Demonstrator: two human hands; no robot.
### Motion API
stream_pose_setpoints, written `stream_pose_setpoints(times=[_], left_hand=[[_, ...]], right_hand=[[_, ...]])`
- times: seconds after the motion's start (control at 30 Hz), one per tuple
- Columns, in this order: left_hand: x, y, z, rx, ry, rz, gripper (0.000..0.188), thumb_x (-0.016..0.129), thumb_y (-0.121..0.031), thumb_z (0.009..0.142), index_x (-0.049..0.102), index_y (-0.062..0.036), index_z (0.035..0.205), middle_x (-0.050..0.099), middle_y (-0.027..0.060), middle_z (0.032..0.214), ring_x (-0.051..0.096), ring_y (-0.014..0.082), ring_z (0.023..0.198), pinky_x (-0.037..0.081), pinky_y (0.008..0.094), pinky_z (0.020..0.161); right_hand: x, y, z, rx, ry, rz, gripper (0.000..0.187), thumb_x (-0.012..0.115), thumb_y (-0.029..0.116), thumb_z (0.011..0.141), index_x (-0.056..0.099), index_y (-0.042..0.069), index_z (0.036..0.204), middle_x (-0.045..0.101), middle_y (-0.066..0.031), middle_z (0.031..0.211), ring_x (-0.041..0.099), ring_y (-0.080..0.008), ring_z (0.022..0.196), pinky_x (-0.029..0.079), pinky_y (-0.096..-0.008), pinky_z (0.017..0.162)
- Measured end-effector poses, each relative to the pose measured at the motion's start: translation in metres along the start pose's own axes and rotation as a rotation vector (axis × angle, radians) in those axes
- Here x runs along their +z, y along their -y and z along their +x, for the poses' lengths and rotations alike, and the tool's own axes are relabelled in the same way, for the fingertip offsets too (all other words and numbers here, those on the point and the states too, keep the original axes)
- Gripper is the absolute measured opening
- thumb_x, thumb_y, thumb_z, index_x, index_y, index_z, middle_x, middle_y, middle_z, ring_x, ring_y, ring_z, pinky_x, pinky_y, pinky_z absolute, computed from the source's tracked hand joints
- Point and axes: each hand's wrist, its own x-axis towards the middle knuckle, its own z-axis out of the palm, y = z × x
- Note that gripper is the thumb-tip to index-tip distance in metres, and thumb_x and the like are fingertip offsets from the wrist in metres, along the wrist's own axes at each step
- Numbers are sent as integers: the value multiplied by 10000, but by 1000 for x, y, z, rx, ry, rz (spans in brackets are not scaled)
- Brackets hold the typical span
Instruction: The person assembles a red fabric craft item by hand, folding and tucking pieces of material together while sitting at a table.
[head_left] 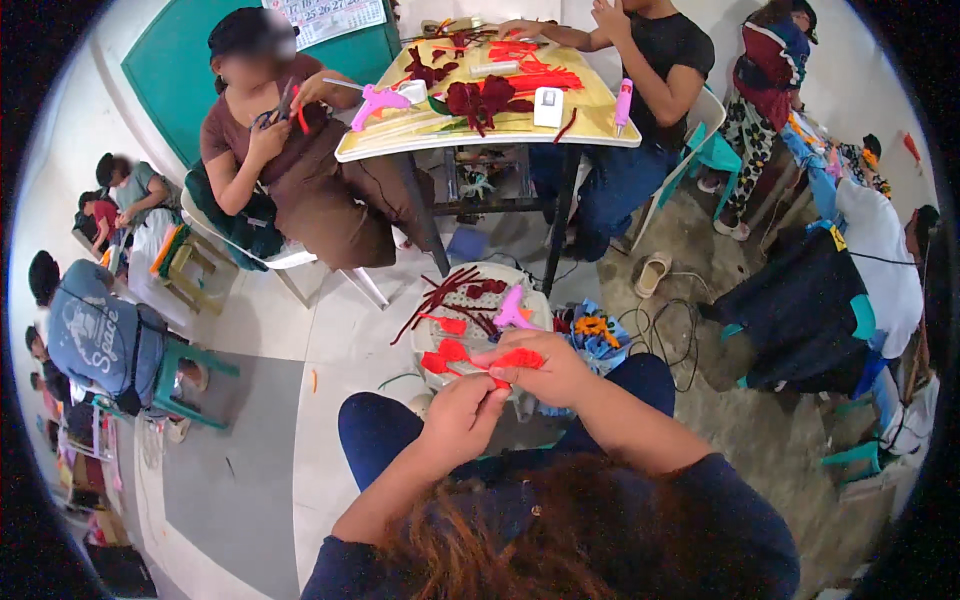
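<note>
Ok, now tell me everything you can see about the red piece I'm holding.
The red piece is bright red, with rounded, petal-like lobes on the left and a broader part on the right. It looks soft and perhaps fuzzy, though the exact material isn't clear. It's held up roughly sideways, above the white seat. The left hand touches its lower edge with the fingertips; the right hand grips it toward the right. Fingers hide part of its middle.

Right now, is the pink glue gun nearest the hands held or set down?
Set down: the glue gun rests on the white seat, untouched by left hand or right hand.
</note>
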Motion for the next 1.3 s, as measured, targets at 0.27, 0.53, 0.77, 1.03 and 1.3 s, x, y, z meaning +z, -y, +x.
stream_pose_setpoints(times=[0.27,0.53,0.77,1.03,1.3], left_hand=[[6,3,-2,391,-232,147,68,573,-25,739,558,-33,804,594,158,814,569,348,716,449,408,639],[-2,1,-1,374,-194,131,116,610,-7,734,540,3,826,557,160,791,541,336,675,443,385,596],[-3,4,1,229,-239,159,136,617,-51,766,531,3,856,544,157,758,540,338,687,442,392,610],[-14,4,25,473,-460,276,195,607,55,666,521,-6,830,536,158,720,538,332,660,443,397,587],[-12,8,34,428,-375,133,121,597,1,736,525,-8,833,557,146,747,546,323,669,432,370,596]], right_hand=[[0,15,0,38,118,195,184,630,130,816,643,30,970,620,-89,902,580,-172,848,442,-291,783],[-2,27,8,97,148,181,205,653,149,812,618,15,963,630,-74,884,576,-131,785,460,-273,714],[1,19,20,345,32,291,185,698,183,780,617,41,867,607,5,758,535,-70,691,437,-230,625],[2,42,39,379,24,486,127,680,146,793,599,51,814,583,16,717,509,-63,634,408,-217,558],[-15,44,41,356,39,224,224,663,195,813,608,32,955,613,-8,793,532,-77,693,451,-242,623]])
